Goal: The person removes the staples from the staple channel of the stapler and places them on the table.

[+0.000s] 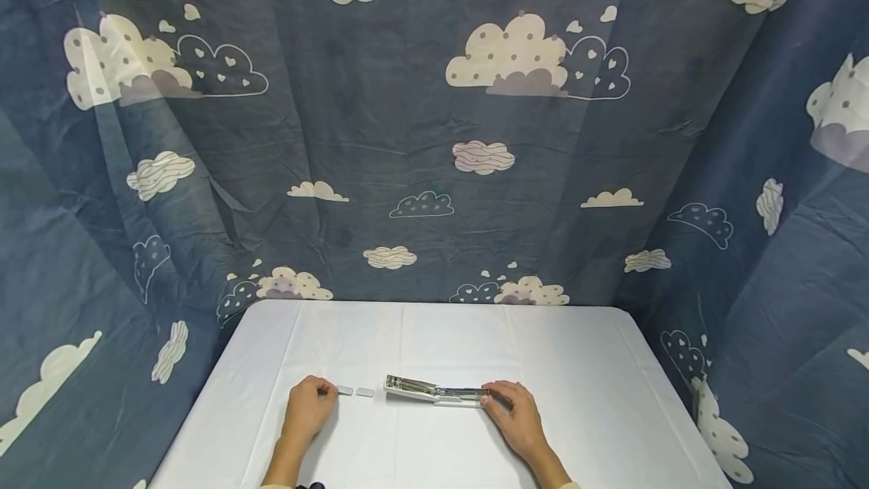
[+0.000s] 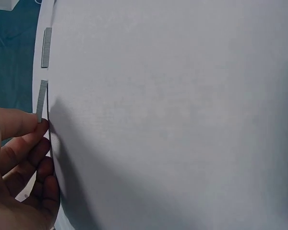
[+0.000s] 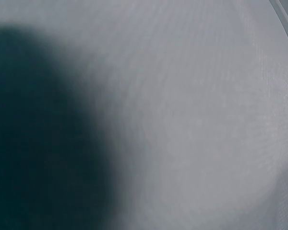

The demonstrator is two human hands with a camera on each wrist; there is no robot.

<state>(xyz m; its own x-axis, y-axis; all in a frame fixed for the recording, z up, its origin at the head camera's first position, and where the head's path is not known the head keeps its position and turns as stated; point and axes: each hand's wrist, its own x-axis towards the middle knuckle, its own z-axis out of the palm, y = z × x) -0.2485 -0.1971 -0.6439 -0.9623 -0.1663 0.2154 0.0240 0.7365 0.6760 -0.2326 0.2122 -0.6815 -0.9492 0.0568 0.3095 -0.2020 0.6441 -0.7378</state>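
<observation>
My left hand (image 1: 308,407) pinches one end of a small grey strip of staples (image 2: 42,98) between thumb and index finger, low over the white table. A second staple strip (image 1: 365,392) lies just to its right, apart from it. Further right is a stapler (image 1: 410,388), its long top swung open and its metal inside showing. My right hand (image 1: 519,417) grips the stapler's right end between thumb and fingers. The right wrist view catches only white cloth and a dark blurred shape, with neither hand nor stapler in it.
A white cloth covers the table (image 1: 584,353). Dark blue curtains (image 1: 380,134) with a cloud print hang behind the table and along both sides. Below my left wrist a small dark object (image 1: 316,485) shows at the picture's bottom edge.
</observation>
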